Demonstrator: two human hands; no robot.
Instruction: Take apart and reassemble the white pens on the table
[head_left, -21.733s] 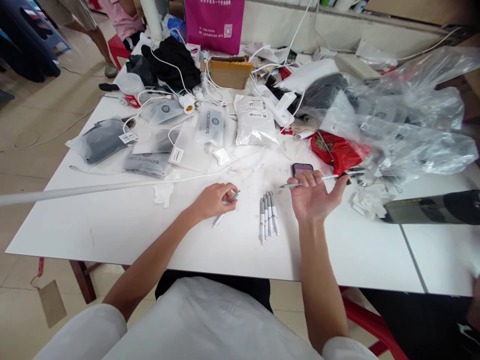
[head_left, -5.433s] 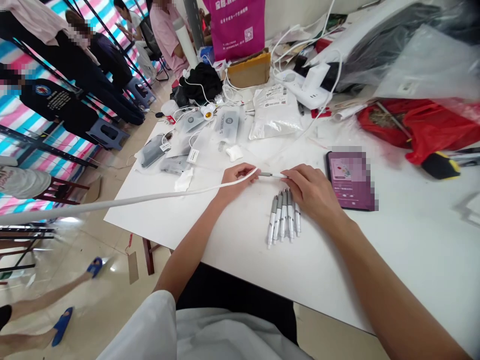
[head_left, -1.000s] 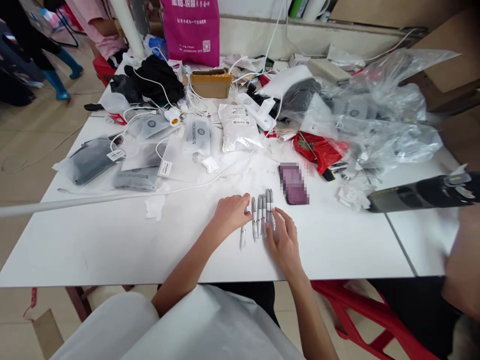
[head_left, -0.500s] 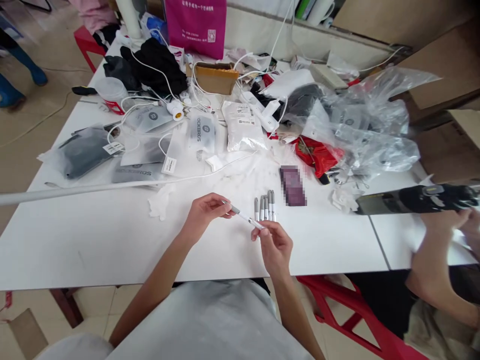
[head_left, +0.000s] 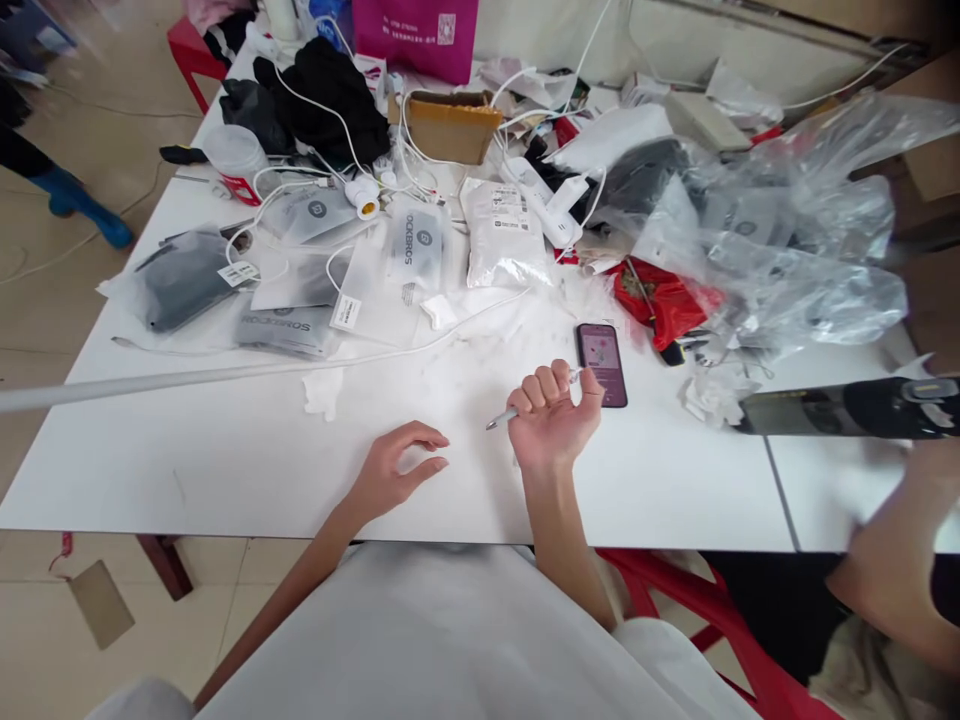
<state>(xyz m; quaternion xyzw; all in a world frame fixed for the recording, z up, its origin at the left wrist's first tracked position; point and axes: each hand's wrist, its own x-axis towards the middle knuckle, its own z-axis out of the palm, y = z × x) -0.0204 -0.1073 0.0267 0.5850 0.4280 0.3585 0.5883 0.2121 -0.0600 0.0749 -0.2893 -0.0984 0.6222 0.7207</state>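
My left hand (head_left: 397,468) is over the front of the white table (head_left: 247,460), its thumb and fingers apart with nothing between them. Fingers curled and palm turned up, my right hand (head_left: 556,415) grips a pen (head_left: 501,419); the grey tip sticks out on the left and a clear end shows near the thumb. Just behind that hand lies a phone (head_left: 609,375) with its screen lit. The row of pens is not visible; my right hand covers that part of the table.
Plastic-wrapped packages (head_left: 281,328), a white parcel (head_left: 504,240), cables and a cardboard box (head_left: 454,130) crowd the back. A red bag (head_left: 664,300) and clear plastic (head_left: 817,290) lie at right. A person's arm (head_left: 900,550) is beside a dark cylindrical device (head_left: 847,408).
My left hand has let go of the pen and moved down. My right hand has risen with the pen, closed round it and turned palm up. The view has shifted slightly.
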